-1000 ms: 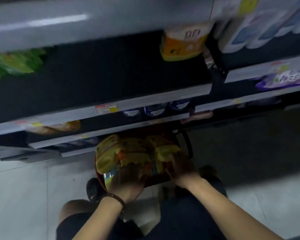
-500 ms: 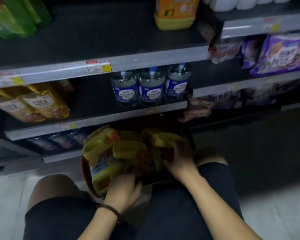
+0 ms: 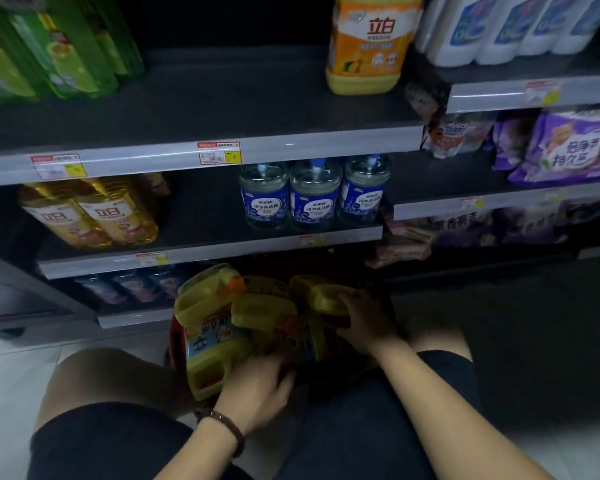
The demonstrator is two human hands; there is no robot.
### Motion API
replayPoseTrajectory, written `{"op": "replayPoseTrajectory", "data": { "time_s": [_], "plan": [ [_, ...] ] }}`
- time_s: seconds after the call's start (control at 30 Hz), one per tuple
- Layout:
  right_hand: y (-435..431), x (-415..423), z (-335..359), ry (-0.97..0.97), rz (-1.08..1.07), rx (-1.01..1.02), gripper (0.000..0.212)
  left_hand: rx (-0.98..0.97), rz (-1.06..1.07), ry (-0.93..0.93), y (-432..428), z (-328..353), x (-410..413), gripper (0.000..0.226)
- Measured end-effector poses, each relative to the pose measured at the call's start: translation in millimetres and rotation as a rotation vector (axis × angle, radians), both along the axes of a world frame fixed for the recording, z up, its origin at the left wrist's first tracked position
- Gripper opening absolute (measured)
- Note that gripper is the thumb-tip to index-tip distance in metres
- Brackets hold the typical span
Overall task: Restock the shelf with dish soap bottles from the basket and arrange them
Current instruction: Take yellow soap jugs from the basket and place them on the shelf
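**Position of parts**
- The basket [image 3: 172, 336], red, sits at lower centre of the frame, between the person's knees and against the foot of the shelving.
- At least 3 yellow dish soap bottles lie in it on their sides. Each long axis runs from the bottom of the frame toward the top, with the cap ends toward the shelving and the bases toward the person.
- The target shelf [image 3: 222, 98] crosses the upper half of the frame. 1 matching shelf bottle [image 3: 368, 46] stands upright at upper centre-right, with bare board to its left.

**Hand state**
- The right hand [image 3: 364, 320] is clenched over the cap end of the right bottle [image 3: 326, 299], with the fingers wrapped across its top.
- The left hand [image 3: 257, 382] lies at the base end of the left bottle [image 3: 208, 327] and touches its lower right corner. The fingers are bent, but whether they grip anything cannot be told.

**Relation governing the next move**
- The right bottle lies directly under the right fingers, so the right hand is the nearer hand.
- The shelf lies up-frame, along the bottle's own axis. The likely move is to lift the bottle cap-first, turn it upright and set it beside the shelf bottle.
- The bottles touch each other, so a neighbour may shift during the lift.
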State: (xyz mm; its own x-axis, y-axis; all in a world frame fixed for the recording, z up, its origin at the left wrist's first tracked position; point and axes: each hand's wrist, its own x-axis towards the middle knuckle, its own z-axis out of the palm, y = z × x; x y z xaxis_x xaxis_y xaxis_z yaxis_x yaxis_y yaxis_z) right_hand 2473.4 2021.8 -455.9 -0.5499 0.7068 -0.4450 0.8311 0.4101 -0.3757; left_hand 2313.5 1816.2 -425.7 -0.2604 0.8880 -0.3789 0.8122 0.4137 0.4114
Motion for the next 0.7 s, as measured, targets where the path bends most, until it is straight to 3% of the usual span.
{"op": "replayPoseTrajectory", "data": {
  "time_s": [0.2,0.4,0.47,0.57,0.63,0.7],
  "plan": [
    [19.1,-14.6,-10.1,0.061,-0.025,-0.031,0.055,0.014,0.021,-0.058,7.6,-11.9,2.0,0.036],
    [20.6,-21.7,-11.1,0.198,-0.042,0.043,0.057,0.041,0.044,-0.098,16.2,-6.6,-6.3,0.053],
    [21.4,-17.0,17.7,0.282,-0.11,0.089,0.058,0.061,0.037,-0.107,19.6,1.9,-15.3,0.056],
    [28.4,-10.2,80.9,0.256,-0.169,0.102,0.066,0.191,0.057,-0.17,31.5,30.1,-27.6,0.065],
    [35.4,-10.8,126.9,0.217,-0.093,0.105,0.061,0.337,0.09,-0.218,45.0,47.0,-33.6,0.068],
    [39.0,-17.3,169.5,0.182,0.009,0.136,0.055,0.434,0.158,-0.233,60.4,64.9,-41.1,0.086]
  ]
}}
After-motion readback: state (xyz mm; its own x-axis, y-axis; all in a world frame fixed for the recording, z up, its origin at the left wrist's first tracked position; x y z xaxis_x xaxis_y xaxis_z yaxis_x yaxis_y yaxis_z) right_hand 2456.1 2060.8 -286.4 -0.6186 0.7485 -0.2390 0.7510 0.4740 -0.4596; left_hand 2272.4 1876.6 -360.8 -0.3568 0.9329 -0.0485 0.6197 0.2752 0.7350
